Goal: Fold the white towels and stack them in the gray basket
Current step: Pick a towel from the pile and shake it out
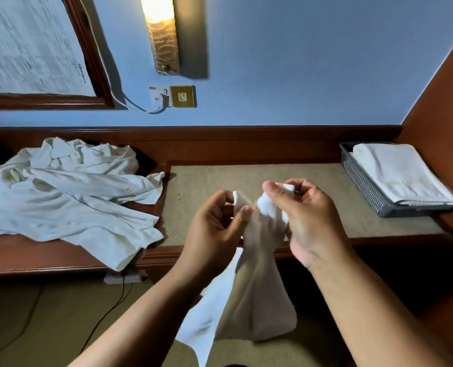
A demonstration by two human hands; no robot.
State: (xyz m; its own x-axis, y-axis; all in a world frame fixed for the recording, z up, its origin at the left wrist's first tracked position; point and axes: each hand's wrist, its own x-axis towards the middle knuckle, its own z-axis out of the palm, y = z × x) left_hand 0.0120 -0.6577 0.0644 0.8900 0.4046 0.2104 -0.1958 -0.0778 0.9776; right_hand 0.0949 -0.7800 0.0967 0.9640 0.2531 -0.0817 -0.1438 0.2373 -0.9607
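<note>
A white towel (257,295) hangs in front of me over the desk's front edge. My left hand (214,229) pinches one top corner between thumb and fingers. My right hand (304,215) pinches the other top corner, close beside the left. A heap of unfolded white towels (66,192) lies on the left of the desk. The gray basket (365,186) stands at the desk's right end, with folded white towels (400,173) stacked flat inside it.
A beige mat (207,186) covers the middle of the wooden desk (48,258). A wall lamp (162,35), a socket (175,96) with a white cable and a framed sheet (29,43) hang on the blue wall. A black cable (109,311) runs across the floor.
</note>
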